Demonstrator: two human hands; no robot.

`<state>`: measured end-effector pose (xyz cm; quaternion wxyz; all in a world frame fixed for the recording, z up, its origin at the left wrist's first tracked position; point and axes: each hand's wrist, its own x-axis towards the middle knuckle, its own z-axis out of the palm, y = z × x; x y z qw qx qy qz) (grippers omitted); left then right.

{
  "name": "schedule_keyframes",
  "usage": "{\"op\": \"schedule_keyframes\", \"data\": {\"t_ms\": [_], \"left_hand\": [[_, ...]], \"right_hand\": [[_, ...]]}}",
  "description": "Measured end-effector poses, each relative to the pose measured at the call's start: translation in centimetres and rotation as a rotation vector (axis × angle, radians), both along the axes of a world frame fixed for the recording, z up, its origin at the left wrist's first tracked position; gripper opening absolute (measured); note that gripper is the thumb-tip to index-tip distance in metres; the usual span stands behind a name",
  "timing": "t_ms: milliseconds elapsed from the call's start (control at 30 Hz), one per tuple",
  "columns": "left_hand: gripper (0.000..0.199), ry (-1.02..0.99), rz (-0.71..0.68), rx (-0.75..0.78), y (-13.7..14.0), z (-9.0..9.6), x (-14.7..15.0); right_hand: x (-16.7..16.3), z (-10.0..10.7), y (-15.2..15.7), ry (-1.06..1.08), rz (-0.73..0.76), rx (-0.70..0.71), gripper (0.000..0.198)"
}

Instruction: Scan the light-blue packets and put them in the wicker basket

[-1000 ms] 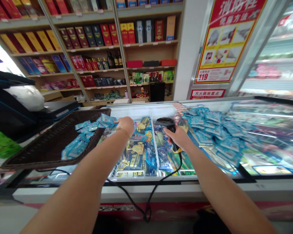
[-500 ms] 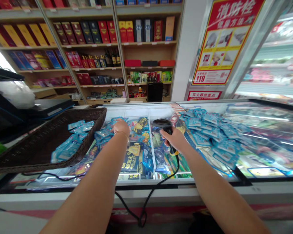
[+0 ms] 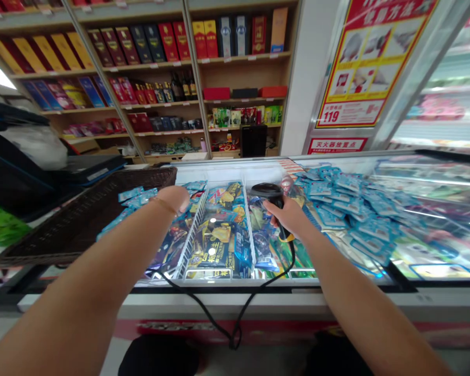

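My right hand (image 3: 290,214) is wrapped round the grip of a black barcode scanner (image 3: 269,192), held above the glass-topped chest freezer (image 3: 235,291). Its black cable loops down over the freezer's front edge. At the right rim of a brown wicker basket (image 3: 82,209) is my left hand (image 3: 176,199), smeared and with its fingers out of sight. Small blue packets (image 3: 131,194) lie in the basket, partly behind my left forearm. A few more blue packets (image 3: 196,185) rest just beyond that hand. To the right of the scanner spreads a heap of blue packets (image 3: 348,198).
Bagged frozen goods (image 3: 219,235) show in the freezer, split by white wire dividers (image 3: 191,232). Behind stand shelves of boxed bottles (image 3: 152,44). A red fire-hydrant poster (image 3: 370,68) hangs at the back right. Dark equipment (image 3: 15,151) stands at the far left.
My left hand has moved left from the small pile of blue packets to the basket's rim, and that pile looks smaller. My right hand still holds the scanner. The view has shifted slightly.
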<state>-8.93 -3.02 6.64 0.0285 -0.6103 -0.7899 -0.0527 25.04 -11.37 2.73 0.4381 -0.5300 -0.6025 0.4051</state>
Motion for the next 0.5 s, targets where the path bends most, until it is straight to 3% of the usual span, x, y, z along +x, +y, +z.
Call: {"op": "schedule_keyframes", "data": {"t_ms": [100, 200, 367, 500], "left_hand": [[0.04, -0.065, 0.122, -0.03, -1.1, -0.9, 0.9], [0.036, -0.198, 0.172, 0.038, -1.3, -0.7, 2.3], [0.026, -0.59, 0.027, 0.254, -0.1, -0.6, 5.9], [0.016, -1.048, -0.13, 0.42, 1.4, -3.9, 11.3]], "right_hand": [[0.0, 0.0, 0.0, 0.034, 0.0, -0.014, 0.023], [0.1, -0.4, 0.4, 0.052, -0.001, -0.002, 0.023], [0.3, -1.3, 1.1, 0.029, -0.017, 0.033, 0.029], [0.6, -1.7, 1.4, -0.001, -0.016, 0.084, 0.029]]}}
